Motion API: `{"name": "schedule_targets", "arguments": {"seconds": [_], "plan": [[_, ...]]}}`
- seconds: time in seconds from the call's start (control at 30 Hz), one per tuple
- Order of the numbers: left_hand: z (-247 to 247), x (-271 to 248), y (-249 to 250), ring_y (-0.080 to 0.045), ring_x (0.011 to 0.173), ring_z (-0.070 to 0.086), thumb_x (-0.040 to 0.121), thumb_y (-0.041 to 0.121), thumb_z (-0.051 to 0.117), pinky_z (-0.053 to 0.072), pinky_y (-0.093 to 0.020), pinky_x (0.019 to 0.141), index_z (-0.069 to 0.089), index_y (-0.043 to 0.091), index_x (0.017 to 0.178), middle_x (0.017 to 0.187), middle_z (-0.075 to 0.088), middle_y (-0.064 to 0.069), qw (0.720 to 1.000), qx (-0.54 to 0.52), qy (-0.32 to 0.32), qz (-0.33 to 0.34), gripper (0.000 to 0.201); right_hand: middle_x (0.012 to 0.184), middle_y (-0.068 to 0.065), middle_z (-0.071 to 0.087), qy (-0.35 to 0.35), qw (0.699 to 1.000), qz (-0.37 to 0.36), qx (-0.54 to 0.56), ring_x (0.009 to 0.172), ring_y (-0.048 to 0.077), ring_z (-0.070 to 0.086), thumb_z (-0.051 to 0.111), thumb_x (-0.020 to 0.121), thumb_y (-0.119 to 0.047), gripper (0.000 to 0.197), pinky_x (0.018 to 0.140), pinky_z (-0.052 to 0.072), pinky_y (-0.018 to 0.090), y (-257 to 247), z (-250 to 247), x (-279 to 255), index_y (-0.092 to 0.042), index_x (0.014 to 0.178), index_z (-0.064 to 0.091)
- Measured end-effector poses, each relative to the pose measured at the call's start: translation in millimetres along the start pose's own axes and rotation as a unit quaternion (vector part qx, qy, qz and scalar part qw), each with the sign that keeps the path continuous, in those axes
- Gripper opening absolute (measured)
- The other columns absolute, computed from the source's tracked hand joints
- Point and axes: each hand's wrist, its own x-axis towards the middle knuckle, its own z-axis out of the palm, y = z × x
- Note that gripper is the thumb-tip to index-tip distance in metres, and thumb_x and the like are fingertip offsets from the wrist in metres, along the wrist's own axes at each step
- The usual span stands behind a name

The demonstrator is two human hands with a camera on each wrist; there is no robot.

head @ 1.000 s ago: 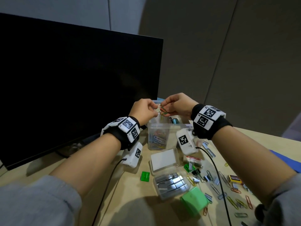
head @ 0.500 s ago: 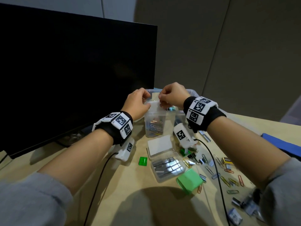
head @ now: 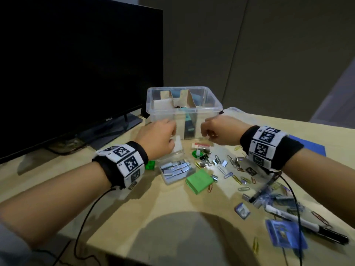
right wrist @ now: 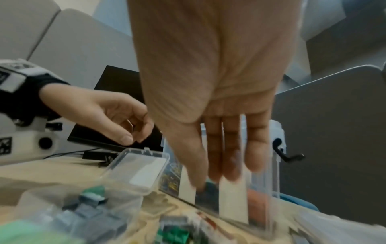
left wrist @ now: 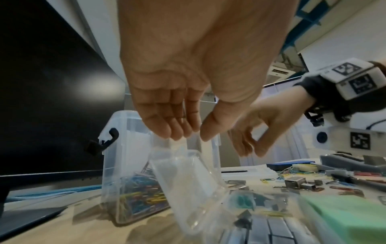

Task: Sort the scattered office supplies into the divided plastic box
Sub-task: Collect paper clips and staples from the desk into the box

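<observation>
- Two hands hang low in front of the divided plastic box [head: 210, 105], which stands at the back of the table [head: 124, 217] beside the monitor [head: 76, 64]. The left hand [head: 157, 137] has loose, slightly bent fingers and holds nothing. The right hand [head: 219, 131] points its fingers down, also empty.
- Biggest risk, as I judge it: the box is light and see-through, so a knuckle against its near wall could shove it back or shake the cardboard dividers, letting sorted items mix between compartments.
- Next risk: the small clear case [head: 175, 170] of staples lies open just under the left hand, with its lid [head: 177, 145] standing up. A careless reach could slam it shut or flip it and spill the staples.
- Smaller risk: the wrist cable trails over the scattered paper clips [head: 226, 174] and could drag them, or the marker [head: 307, 223], toward the table edge.
- Smallest risk: the clips are thin and flat, so a pinch may slip or lift several tangled together.
- Against a second ago: both hands were raised above the box, pinching a paper clip between them. Now they are down near the table and the clip is gone from the fingers, probably among the coloured clips in the box [left wrist: 137, 188].
</observation>
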Motion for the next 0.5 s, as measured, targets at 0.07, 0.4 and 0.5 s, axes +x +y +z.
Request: {"name": "schedule_targets", "arguments": {"seconds": [0.07, 0.4, 0.5], "plan": [[-3.5, -3.2, 0.8, -0.021, 0.086, 0.048, 0.088, 0.019, 0.053, 0.036, -0.031, 0.067, 0.043, 0.021, 0.091, 0.099, 0.054, -0.001, 0.999, -0.021, -0.017, -0.025, 0.011, 0.11, 0.0, 0.06, -0.082, 0.996, 0.012, -0.021, 0.093, 0.016, 0.055, 0.062, 0.089, -0.015, 0.024, 0.082, 0.047, 0.027, 3.1, 8.3, -5.1, -0.019, 0.112, 0.061], [4.7, 3.1, 46.1, -0.017, 0.107, 0.041, 0.095, 0.03, 0.054, 0.033, -0.036, 0.087, 0.061, 0.025, 0.117, 0.113, 0.06, 0.005, 0.987, 0.029, -0.128, 0.094, 0.023, 0.094, 0.007, 0.068, -0.174, 0.982, 0.075, -0.015, 0.081, 0.023, 0.061, 0.068, 0.085, -0.041, 0.039, 0.069, 0.049, 0.03, -14.8, 41.3, 0.3, -0.006, 0.104, 0.066], [15.1, 11.3, 60.7, -0.02, 0.103, 0.039, 0.096, 0.029, 0.053, 0.032, -0.037, 0.086, 0.064, 0.028, 0.118, 0.105, 0.06, 0.001, 0.978, 0.067, -0.178, 0.084, 0.025, 0.097, 0.007, 0.07, -0.184, 0.979, 0.089, -0.008, 0.087, 0.023, 0.064, 0.072, 0.084, -0.032, 0.034, 0.073, 0.049, 0.029, -16.1, 40.6, 1.1, -0.008, 0.106, 0.067]]}}
